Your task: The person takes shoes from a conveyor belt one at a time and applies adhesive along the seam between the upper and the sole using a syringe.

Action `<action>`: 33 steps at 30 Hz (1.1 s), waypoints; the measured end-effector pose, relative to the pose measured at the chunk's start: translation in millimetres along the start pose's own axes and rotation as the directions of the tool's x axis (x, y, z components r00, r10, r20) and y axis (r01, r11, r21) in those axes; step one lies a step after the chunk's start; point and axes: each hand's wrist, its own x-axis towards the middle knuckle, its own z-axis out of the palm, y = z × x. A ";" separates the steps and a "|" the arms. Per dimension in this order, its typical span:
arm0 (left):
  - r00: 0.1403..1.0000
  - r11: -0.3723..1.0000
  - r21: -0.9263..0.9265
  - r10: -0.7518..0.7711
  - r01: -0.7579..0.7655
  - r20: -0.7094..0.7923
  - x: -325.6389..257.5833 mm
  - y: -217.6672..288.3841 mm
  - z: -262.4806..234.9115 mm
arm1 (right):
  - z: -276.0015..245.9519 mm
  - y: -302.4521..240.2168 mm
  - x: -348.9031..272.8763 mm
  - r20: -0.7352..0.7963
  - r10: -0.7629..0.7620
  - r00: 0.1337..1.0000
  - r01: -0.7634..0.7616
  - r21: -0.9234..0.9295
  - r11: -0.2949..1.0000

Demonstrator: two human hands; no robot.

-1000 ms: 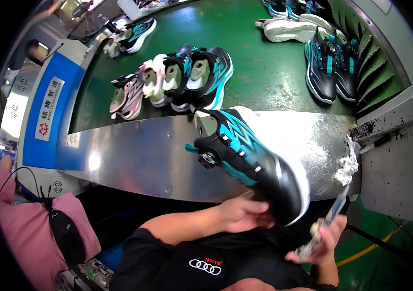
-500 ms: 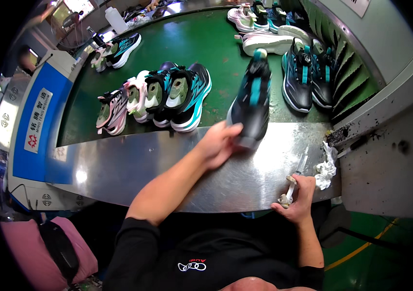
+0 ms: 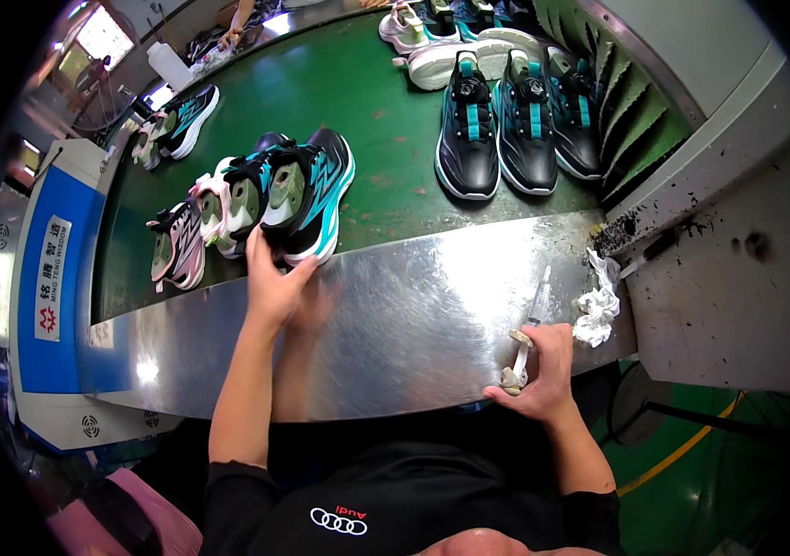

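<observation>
Left hand: thumb and fingers parted at the heel of a black-and-teal sneaker standing in the left row on the green surface, firmness of grip cannot be told; right hand: closed around a clear syringe. Apparently done: three dial-fastened black sneakers, upright at right; apparently left: the black-and-teal sneaker and its row neighbours, pink-and-black sneaker included

a shoe factory: rows of sneakers on a green belt beside strip-curtain flaps
</observation>
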 end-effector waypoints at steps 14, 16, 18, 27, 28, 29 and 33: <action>0.974 0.903 -0.387 -0.118 0.187 0.194 -25.4 40.0 -39.3 | -2.7 1.7 -3.0 0.032 0.002 0.999 -0.003 0.028 1.000; 0.975 0.945 -0.307 -0.049 0.116 0.216 -65.5 70.7 -27.9 | -4.6 6.6 -6.2 0.067 0.026 0.997 -0.030 0.056 0.998; 0.957 0.977 0.139 0.118 -0.159 0.265 -106.5 62.8 -35.3 | -9.3 1.6 -4.9 0.107 0.025 0.994 -0.037 0.108 0.993; 0.884 0.775 -0.431 -0.366 0.463 0.292 -17.7 26.6 -21.2 | -19.4 -15.1 -33.5 0.227 0.372 0.900 -0.435 0.404 0.805; 0.852 0.820 -0.298 -0.376 0.489 0.365 7.3 0.0 -23.2 | -17.4 -18.5 -33.1 0.220 0.389 0.895 -0.447 0.423 0.789; 0.819 0.848 -0.130 -0.440 0.514 0.368 23.4 -5.0 -15.3 | -17.5 -20.2 -32.9 0.231 0.374 0.898 -0.439 0.422 0.793; 0.774 0.865 0.238 -0.502 0.443 0.385 46.7 13.4 1.8 | -22.5 -29.1 -28.7 0.264 0.296 0.918 -0.362 0.257 0.896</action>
